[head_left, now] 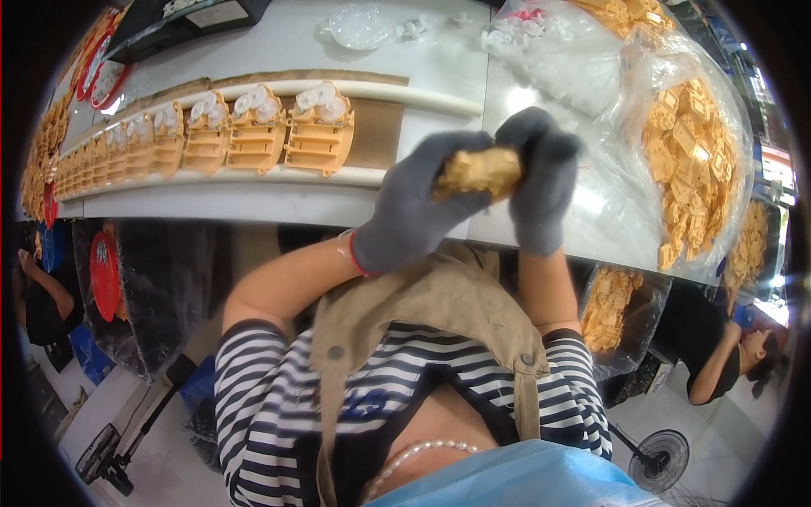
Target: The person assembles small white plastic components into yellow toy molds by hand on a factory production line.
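My left hand point(414, 198), in a grey glove, is closed around an orange-yellow moulded plastic part point(486, 171) above the table edge. The part is tilted and slightly blurred, so its details do not show. At its right side is my gloved right hand point(539, 177), fingers bunched and smeared by motion. Whatever those fingers hold, if anything, is hidden. To the left stands a row of similar orange-yellow plastic housings point(319, 139) with white round gears point(325, 100) at their upper ends, resting along a pair of white rails point(372, 176).
A clear plastic bag point(629, 152) of loose orange-yellow parts point(691, 160) lies at the right. Small white parts point(524, 29) sit in clear plastic at the back. A clear dish point(359, 27) and a black bin point(182, 25) stand farther left. Co-workers point(718, 346) are at both sides.
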Motion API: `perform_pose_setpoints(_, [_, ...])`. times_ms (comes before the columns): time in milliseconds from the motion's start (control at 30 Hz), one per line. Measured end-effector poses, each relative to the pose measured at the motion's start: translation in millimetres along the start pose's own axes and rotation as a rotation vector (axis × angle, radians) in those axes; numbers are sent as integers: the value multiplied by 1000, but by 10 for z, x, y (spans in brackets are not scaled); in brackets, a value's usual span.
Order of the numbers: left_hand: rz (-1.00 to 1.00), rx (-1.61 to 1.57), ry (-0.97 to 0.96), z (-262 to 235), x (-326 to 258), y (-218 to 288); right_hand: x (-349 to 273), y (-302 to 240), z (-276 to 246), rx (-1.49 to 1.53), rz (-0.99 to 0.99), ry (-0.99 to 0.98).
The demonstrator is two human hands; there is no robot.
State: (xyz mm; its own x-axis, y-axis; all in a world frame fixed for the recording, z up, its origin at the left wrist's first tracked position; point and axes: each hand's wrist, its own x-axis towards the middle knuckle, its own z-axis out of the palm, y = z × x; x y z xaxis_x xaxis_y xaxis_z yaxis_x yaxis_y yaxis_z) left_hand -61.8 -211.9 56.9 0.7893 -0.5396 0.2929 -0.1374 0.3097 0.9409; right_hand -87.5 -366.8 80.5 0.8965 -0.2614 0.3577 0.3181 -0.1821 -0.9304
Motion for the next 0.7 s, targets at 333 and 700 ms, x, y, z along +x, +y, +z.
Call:
perform_pose_setpoints(333, [-225,-467,-119,-220,88,121,-395,-73,-191,-315,-140,-146])
perform_pose_setpoints(700, [-202,-217,-140,-64,12,182,-381,-140,-234,-396,-340,-91])
